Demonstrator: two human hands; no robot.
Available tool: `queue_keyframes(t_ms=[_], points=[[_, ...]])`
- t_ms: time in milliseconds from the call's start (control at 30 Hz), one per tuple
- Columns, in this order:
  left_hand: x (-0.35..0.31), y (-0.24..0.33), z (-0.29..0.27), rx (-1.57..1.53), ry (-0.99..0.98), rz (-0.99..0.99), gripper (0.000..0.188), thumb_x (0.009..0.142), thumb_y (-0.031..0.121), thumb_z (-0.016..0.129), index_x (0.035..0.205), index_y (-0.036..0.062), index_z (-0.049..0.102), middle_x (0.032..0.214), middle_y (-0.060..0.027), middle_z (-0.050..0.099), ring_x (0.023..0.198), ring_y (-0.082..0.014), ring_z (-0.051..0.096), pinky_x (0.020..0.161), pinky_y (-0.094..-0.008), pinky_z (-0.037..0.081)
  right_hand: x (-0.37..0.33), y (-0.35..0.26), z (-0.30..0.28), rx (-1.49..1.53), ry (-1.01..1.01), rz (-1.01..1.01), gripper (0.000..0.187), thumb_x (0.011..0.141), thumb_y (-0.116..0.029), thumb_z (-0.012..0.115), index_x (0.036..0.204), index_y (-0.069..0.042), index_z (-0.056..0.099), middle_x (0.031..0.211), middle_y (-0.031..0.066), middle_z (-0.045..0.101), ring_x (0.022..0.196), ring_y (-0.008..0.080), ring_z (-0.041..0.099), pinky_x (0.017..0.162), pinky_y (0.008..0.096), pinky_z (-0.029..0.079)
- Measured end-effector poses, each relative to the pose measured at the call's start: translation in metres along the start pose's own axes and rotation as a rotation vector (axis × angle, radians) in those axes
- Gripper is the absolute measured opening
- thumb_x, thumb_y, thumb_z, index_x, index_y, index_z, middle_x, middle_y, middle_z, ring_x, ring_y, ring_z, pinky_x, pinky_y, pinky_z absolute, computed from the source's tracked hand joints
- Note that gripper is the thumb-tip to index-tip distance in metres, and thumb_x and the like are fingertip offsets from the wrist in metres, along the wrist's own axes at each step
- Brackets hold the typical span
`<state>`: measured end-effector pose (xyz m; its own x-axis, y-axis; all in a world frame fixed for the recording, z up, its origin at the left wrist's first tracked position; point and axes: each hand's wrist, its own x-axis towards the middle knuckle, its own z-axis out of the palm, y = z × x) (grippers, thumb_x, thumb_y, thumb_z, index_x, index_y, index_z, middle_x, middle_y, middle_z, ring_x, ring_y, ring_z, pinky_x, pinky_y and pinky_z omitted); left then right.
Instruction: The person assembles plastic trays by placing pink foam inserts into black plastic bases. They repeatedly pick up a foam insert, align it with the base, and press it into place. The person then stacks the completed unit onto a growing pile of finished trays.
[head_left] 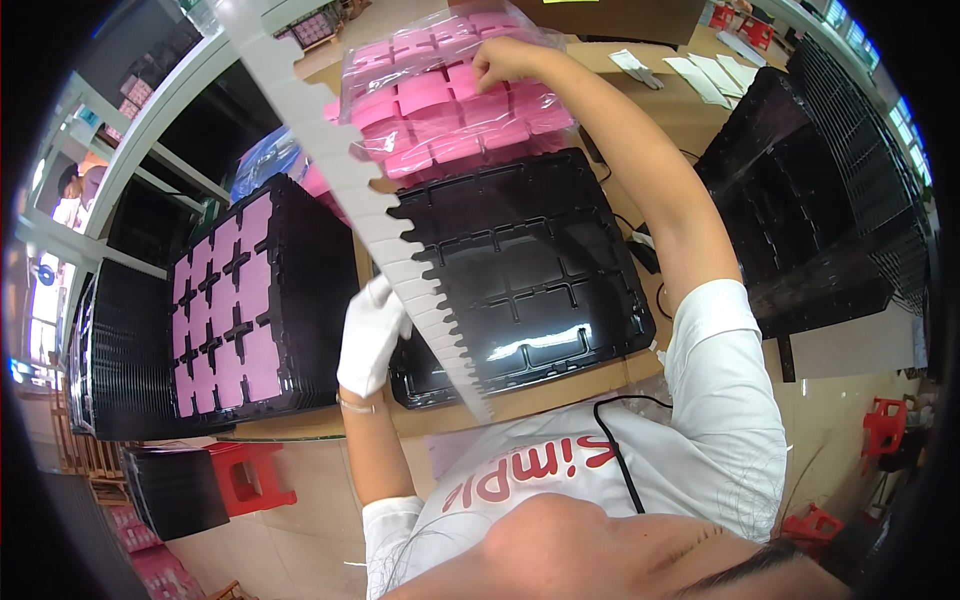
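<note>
A long pale, notched sheet (360, 185), seen nearly edge-on, slants across the view from the upper left toward my shirt. My left hand (366, 345), in a white glove, is closed at its left side; some fingers are hidden behind it. Beyond a shiny black tray (530, 285) with raised cross-shaped ridges lies a stack of pink slotted sheets (435, 150), partly covered by a clear plastic bag (365, 70). Reaching far forward, my bare right hand (508, 62) has its fingers curled and pinched on the top of the bagged pink stack.
Black trays with pink inserts (225, 310) stand on edge at the left. More black trays (800, 190) rise at the right. White strips and a glove (635, 68) lie at the back of the brown table. A red stool (250, 480) stands below left. Cables run beside the tray.
</note>
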<state>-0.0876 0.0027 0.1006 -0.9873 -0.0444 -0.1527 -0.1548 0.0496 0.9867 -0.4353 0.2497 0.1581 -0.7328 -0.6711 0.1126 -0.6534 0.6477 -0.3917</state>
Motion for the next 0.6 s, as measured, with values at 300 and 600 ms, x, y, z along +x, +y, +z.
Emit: queue_keyframes(t_ms=[300,600], points=[[0.077,0.020,0.034,0.213,-0.028,0.035,0.036,0.093,0.038,0.062,0.090,0.0031,0.069,0.075,-0.0030,0.067,0.052,-0.0040,0.046,0.052,-0.0178,0.033,0.007,-0.004,0.009,-0.071,0.046,0.014,0.022,0.067,-0.024,0.081,0.079,-0.008,0.072,0.073,0.0070,0.070,0.066,0.0183,0.065,0.060,0.0331,0.050],[0.087,0.024,0.038,0.299,-0.151,0.063,0.041,0.095,0.042,0.057,0.095,0.0031,0.069,0.079,-0.0023,0.067,0.059,-0.0037,0.048,0.056,-0.0187,0.035,-0.012,-0.002,0.012,-0.135,0.049,-0.092,0.023,0.072,-0.022,0.077,0.087,-0.006,0.070,0.081,0.0106,0.070,0.079,0.0272,0.067,0.072,0.0378,0.051]])
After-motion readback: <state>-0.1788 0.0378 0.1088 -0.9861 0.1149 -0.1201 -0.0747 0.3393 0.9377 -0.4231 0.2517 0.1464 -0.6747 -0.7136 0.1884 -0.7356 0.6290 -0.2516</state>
